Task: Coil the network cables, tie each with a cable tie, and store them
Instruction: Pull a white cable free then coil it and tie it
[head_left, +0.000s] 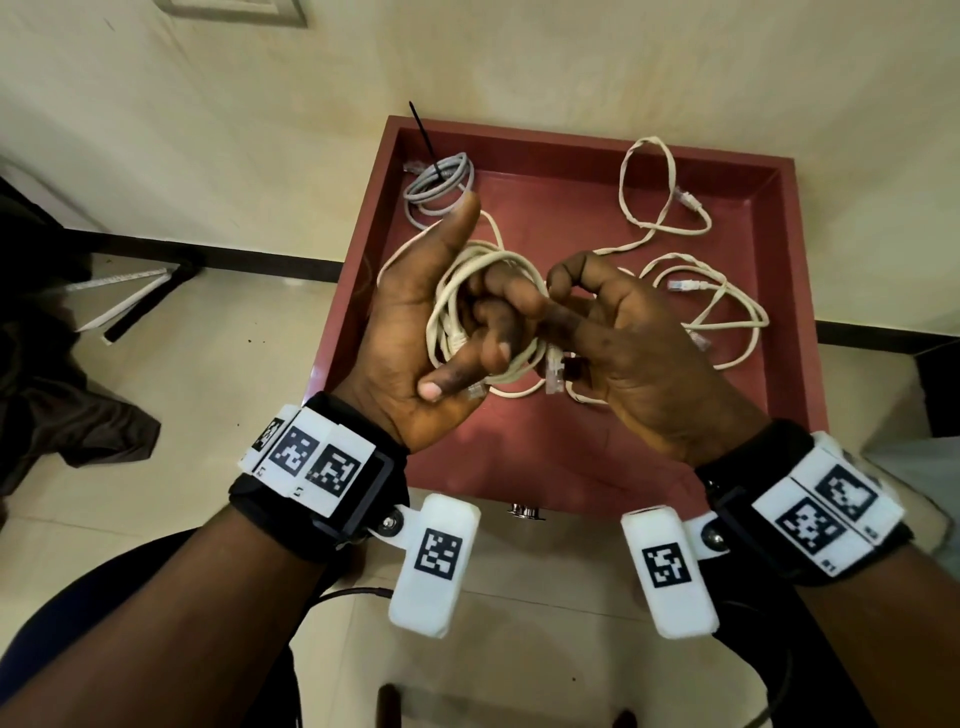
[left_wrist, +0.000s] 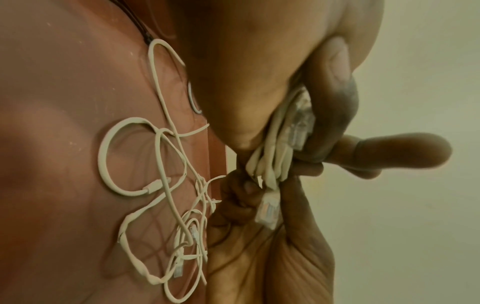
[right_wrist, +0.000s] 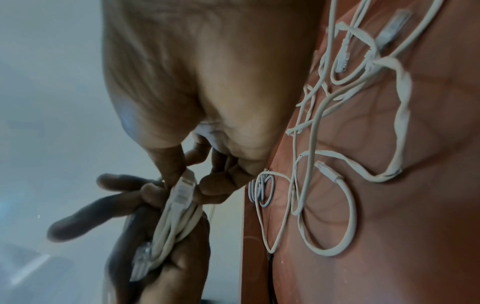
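A white network cable coil (head_left: 441, 317) is looped round the fingers of my left hand (head_left: 488, 322), thumb raised, above the red tray (head_left: 545, 208). My right hand (head_left: 563, 296) meets it from the right and pinches the coil's free end by its clear plug (head_left: 555, 371). The right wrist view shows the plug (right_wrist: 183, 189) between thumb and finger, the coil (right_wrist: 176, 226) lying in the left palm. In the left wrist view the strands (left_wrist: 275, 148) run under curled fingers. A grey coil (head_left: 441, 187) with a black cable tie (head_left: 426, 140) lies in the tray's far left corner.
Loose white cables (head_left: 670, 228) sprawl tangled over the tray's right half (head_left: 727, 312). The tray has a raised rim (head_left: 789, 270) and sits against a cream wall. Dark cloth (head_left: 62, 405) and white strips (head_left: 130, 301) lie on the floor to the left.
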